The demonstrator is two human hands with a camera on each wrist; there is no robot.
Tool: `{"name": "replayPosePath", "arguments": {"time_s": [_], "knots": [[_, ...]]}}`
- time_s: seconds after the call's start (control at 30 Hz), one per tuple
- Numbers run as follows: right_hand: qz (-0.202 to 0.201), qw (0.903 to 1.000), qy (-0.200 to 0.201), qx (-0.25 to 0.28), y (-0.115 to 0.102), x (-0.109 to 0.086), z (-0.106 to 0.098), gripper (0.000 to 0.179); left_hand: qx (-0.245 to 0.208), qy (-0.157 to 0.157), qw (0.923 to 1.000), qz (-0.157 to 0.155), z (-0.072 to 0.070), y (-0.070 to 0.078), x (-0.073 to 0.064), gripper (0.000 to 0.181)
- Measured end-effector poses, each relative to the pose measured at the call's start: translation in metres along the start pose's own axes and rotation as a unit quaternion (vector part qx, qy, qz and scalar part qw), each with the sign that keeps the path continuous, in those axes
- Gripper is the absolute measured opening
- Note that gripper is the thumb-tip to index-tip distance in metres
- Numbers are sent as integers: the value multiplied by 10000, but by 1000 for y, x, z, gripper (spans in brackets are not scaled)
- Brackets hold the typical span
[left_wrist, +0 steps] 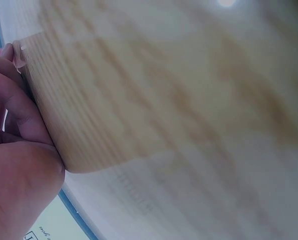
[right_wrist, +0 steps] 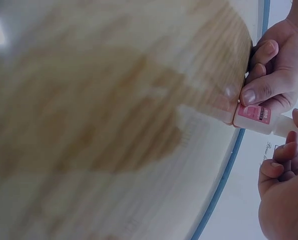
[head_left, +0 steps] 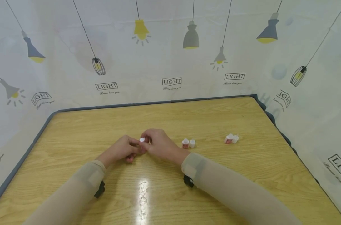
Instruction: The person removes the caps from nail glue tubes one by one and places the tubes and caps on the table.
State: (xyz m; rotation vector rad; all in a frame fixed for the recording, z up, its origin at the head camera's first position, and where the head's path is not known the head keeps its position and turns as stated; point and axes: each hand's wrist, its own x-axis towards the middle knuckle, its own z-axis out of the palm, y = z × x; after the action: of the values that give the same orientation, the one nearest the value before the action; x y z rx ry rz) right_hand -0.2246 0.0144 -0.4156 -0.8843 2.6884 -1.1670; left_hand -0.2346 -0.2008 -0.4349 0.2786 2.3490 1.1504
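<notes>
A small white bottle (right_wrist: 253, 117) with a pink label stands on the table between my hands, best seen in the right wrist view. My left hand (head_left: 125, 148) grips it low around its body, thumb across the label. The fingers of my right hand (head_left: 159, 143) pinch the white cap (head_left: 142, 139) at its top. Seen from the head, the fingers cover most of the bottle. In the left wrist view, only part of my left hand (left_wrist: 18, 145) shows at the edge, and the bottle is hidden there.
Right of my hands stands another small bottle (head_left: 185, 144) with a red label, a loose white cap (head_left: 192, 143) beside it. Farther right is a similar bottle (head_left: 228, 139), next to a white cap (head_left: 235, 139). The wood-grain table (head_left: 204, 193) meets patterned curtains behind and at the sides.
</notes>
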Motion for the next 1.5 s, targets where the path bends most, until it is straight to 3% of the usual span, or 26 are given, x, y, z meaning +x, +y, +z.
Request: {"name": "replayPosePath", "arguments": {"time_s": [0.33, 0.8, 1.07, 1.23, 1.5], "knots": [[126, 9999, 31, 79, 1, 1, 1, 14, -25, -40, 10000, -6, -1, 2, -1, 28], [-403, 9989, 101, -197, 3, 0, 3, 16, -36, 8, 10000, -3, 0, 2, -1, 25], [-58, 9999, -42, -83, 0, -1, 1, 26, -66, -18, 10000, -1, 0, 2, 0, 23], [158, 9999, -6, -63, -1, -2, 1, 20, -117, -32, 9999, -28, 0, 3, -1, 25], [166, 9998, -2, 54, -2, -2, 0, 15, -83, 17, 9999, -139, 1, 2, 0, 26]]}}
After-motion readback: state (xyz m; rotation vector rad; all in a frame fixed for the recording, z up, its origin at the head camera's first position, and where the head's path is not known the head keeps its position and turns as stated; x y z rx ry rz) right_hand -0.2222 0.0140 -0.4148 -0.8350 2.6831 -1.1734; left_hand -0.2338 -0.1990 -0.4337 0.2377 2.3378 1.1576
